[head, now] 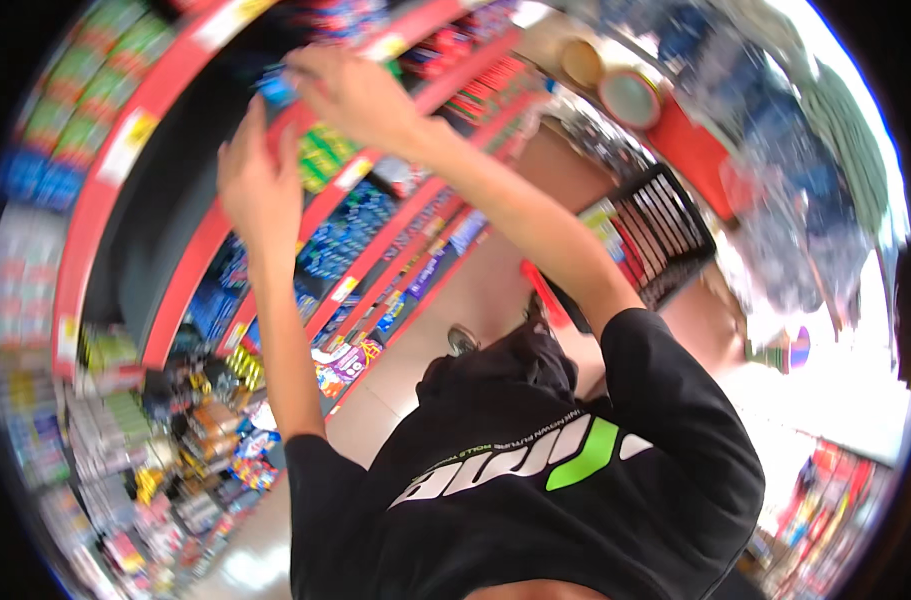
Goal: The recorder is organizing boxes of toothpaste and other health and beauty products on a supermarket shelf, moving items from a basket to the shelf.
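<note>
Both my hands reach up to a red-edged store shelf (192, 281) with a dark interior. A small blue package (277, 87), blurred by motion, is at its front edge. The fingertips of my right hand (354, 94) meet this package from the right; blur hides whether they grip it. Below and to the left, my left hand (259, 184) has its thumb and fingers apart, with nothing visible between them. Its longest fingertip comes close to the package. Yellow-green packages (324, 154) sit on the tier just below my hands.
Lower tiers hold blue packages (346, 232). Green-and-red packs (99, 90) line the tier at upper left. A black shopping basket (661, 232) with goods inside is to my right on the tiled floor (384, 394). Plastic-wrapped goods (793, 165) are along the right side.
</note>
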Available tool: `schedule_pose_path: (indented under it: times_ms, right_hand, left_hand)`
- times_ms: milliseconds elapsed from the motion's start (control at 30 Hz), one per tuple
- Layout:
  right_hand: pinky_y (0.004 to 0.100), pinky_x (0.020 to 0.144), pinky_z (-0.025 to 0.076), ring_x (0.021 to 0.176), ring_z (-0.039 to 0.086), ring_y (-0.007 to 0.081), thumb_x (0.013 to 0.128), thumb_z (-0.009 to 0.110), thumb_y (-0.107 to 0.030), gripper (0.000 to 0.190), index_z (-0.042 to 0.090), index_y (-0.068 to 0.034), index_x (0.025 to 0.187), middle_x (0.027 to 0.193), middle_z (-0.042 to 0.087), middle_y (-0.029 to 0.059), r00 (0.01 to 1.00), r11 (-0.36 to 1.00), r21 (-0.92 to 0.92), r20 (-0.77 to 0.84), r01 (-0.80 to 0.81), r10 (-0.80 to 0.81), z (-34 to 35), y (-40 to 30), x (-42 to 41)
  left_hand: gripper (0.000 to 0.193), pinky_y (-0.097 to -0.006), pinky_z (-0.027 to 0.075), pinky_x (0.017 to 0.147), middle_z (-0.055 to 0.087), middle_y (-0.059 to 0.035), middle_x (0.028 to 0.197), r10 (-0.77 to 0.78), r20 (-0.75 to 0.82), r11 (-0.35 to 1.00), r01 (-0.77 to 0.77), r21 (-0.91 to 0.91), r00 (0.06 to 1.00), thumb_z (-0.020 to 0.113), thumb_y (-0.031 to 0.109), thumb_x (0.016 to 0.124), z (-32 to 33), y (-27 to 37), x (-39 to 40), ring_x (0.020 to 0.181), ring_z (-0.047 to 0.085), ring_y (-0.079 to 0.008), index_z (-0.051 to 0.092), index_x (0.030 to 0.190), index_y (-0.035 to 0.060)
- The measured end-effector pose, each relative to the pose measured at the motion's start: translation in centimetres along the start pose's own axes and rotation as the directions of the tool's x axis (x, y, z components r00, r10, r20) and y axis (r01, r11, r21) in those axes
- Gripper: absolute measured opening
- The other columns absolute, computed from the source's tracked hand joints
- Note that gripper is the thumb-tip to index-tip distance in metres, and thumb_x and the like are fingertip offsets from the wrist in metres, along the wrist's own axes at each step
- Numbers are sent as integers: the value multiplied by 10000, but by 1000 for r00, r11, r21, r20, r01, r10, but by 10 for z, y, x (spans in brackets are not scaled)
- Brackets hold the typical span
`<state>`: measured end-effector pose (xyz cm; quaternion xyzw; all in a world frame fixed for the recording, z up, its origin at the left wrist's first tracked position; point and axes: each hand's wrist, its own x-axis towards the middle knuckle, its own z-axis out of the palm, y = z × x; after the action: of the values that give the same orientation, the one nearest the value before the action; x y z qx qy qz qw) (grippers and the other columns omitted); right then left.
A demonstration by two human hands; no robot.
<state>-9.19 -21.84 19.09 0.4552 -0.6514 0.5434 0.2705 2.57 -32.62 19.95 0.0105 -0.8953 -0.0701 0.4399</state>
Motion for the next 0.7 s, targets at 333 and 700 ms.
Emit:
schedule_pose_path:
  times_ms: [333, 700]
  right_hand:
    - [318, 779, 503, 867, 669, 204, 923, 556, -132, 208, 653, 14, 1035, 957, 700, 130, 240, 358, 137, -521, -924, 819, -197, 62, -394]
    - [314, 846, 479, 964, 621, 198, 883, 612, -375, 491, 629, 28, 1163, 1063, 671, 118, -497, -349, 439, -287, -828, 819, -226, 170, -610]
  left_hand:
    - [294, -340, 500, 872, 686, -162, 1056, 164, 768, 358, 688, -631, 619, 553, 193, 959, 179, 228, -177, 1012, 657, -261, 623, 1152, -18]
    - [442, -449, 445, 961, 603, -311, 1149, 189, 979, 835, 537, -120, -75, 551, 185, 866, 394, 340, -352, 1094, 583, -424, 551, 1236, -57]
